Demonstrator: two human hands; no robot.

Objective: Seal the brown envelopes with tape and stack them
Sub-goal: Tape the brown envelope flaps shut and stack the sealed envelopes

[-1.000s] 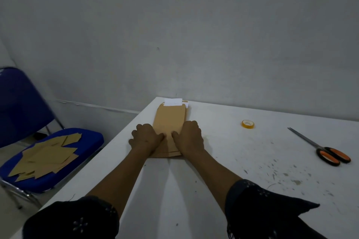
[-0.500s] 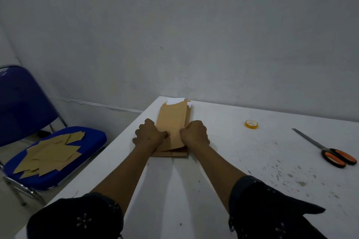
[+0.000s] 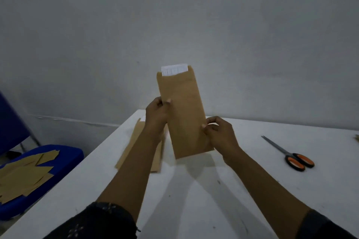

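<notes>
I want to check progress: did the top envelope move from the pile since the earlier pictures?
Yes. The top envelope has come up off the pile on the white table, held upright by both hands.

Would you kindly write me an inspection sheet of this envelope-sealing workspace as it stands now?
Surface: white table, scuffed and speckled.
Job's things: brown envelope held upright above the table, white paper sticking out of its open top; more brown envelopes lying flat beneath the left arm; no tape in view.
Clutter: orange-handled scissors, closed, at right.
Grippers: left hand and right hand pinch the envelope's edges.
Cables: nothing seen.
Surroundings: grey wall; blue chair bearing loose brown envelopes.
</notes>
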